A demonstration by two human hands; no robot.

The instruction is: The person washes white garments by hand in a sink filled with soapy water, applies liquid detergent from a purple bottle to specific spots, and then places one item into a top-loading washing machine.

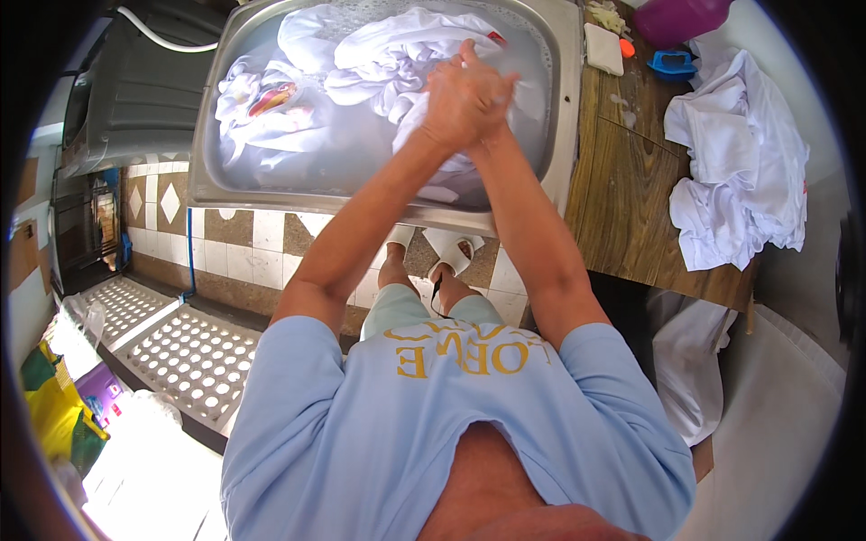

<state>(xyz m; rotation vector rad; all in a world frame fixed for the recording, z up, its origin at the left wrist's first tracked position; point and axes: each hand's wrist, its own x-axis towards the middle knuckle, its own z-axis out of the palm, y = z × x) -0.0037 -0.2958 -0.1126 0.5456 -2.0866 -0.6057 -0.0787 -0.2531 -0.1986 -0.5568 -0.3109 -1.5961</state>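
My left hand (454,101) and my right hand (494,110) are pressed together over the right half of a metal sink (564,135). Their fingers look curled against each other and are partly smeared by motion. Whatever is between them, if anything, is hidden. Right beside and below them, a bunched white garment (379,54) with a small red mark lies in cloudy, soapy water (343,167). Farther left in the water is another white cloth (262,135) with a red and yellow patch.
On the wooden counter (622,198) to the right lie a crumpled white garment (740,162), a pale soap bar (603,49), an orange cap (626,48), a blue brush (672,65) and a purple bottle (677,20). A dark grey plastic tub (149,90) stands left of the sink.
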